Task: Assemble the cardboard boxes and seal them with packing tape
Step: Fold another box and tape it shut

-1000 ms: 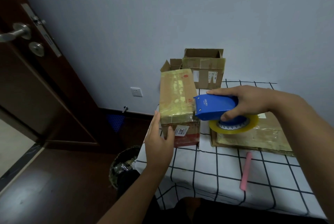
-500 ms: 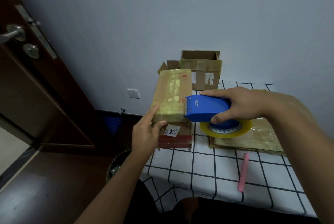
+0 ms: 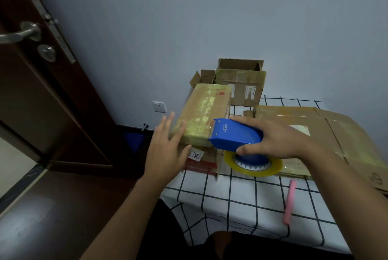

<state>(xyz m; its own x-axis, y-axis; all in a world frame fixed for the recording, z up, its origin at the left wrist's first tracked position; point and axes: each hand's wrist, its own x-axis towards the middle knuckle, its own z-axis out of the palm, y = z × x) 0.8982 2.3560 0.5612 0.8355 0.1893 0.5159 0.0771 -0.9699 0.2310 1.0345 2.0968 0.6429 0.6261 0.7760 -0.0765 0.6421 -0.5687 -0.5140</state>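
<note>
1. The left hand (image 3: 165, 150) is spread, fingers straight, at the near-left corner of the taped box (image 3: 204, 117).
2. That box stands on the bench (image 3: 241, 196) at its 10 o'clock edge.
3. The right hand (image 3: 279, 140) grips the blue tape dispenser (image 3: 235, 136), its nose against the box's near end, the tape roll (image 3: 253, 165) below.
4. Flattened cardboard (image 3: 319, 125) lies at 2 o'clock.

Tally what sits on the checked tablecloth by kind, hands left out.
Assembled cardboard boxes: 3 (taped box, open box, small open box)
Flattened cardboard: a stack, count unclear
Tape dispenser: 1
Pink stick: 1
Total: 5, plus the flattened stack
</note>
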